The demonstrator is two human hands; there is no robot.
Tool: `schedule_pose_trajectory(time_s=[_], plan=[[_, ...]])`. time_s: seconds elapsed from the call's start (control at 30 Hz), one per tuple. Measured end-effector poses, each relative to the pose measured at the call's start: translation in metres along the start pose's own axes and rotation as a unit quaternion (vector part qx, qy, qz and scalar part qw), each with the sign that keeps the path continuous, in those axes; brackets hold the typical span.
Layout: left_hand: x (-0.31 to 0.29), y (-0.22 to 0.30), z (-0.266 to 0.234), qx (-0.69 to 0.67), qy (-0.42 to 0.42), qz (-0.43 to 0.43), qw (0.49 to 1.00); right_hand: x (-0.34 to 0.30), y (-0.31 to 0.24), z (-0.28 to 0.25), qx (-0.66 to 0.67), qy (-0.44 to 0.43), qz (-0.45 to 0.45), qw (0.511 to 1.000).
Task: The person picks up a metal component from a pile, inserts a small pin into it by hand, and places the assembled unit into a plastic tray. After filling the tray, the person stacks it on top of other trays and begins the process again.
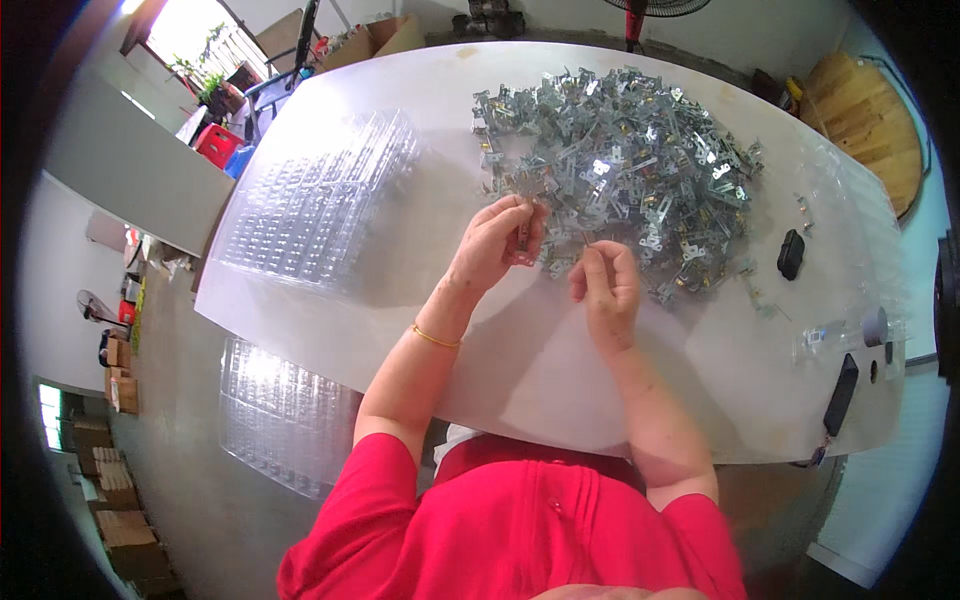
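A big heap of small stamped metal brackets (pixel 640 165) lies on the white table (pixel 530 370) in front of me. At its near left edge my left hand (pixel 497 238) is closed, with a small metal bracket (pixel 524 234) pinched upright between thumb and fingers. My right hand (pixel 610 292) is beside the near edge of the heap, its thumb and index finger pressed together. A thin sliver of something shows at those fingertips; its kind is too small to tell.
Stacked clear plastic blister trays (pixel 310 210) lie at the table's left; more trays (pixel 280 415) sit lower, beside the table. To the right are a black case (pixel 791 254), a clear plastic bottle (pixel 835 338) lying down and a black phone-like slab (pixel 841 394). A few loose metal pieces lie near the heap.
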State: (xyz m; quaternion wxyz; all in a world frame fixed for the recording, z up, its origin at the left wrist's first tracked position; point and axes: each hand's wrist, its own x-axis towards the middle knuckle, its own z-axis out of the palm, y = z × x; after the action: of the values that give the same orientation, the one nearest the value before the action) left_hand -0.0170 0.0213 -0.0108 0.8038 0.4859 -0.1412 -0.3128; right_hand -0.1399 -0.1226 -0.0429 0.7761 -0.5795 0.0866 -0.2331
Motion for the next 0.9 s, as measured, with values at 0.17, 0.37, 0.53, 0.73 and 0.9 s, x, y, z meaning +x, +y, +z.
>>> schedule_pose_trajectory(time_s=[0.17, 0.37, 0.53, 0.73, 0.9], plan=[[-0.007, -0.013, -0.006, 0.037, 0.017, -0.01, 0.999, -0.001, -0.01, 0.009, -0.053, -0.014, -0.006, 0.998], [-0.017, -0.015, 0.008, 0.2, 0.068, 0.036, 0.977, -0.002, -0.016, 0.032, -0.053, -0.018, -0.005, 0.998], [-0.014, -0.035, 0.004, 0.26, 0.1, 0.107, 0.954, -0.01, -0.012, 0.037, -0.074, -0.014, -0.004, 0.997], [-0.013, -0.042, 0.001, 0.324, 0.121, 0.152, 0.926, -0.011, -0.006, 0.032, -0.06, 0.001, 0.006, 0.998], [-0.015, -0.035, 0.004, 0.381, 0.123, 0.151, 0.904, -0.008, 0.001, 0.025, -0.055, 0.01, 0.028, 0.998]])
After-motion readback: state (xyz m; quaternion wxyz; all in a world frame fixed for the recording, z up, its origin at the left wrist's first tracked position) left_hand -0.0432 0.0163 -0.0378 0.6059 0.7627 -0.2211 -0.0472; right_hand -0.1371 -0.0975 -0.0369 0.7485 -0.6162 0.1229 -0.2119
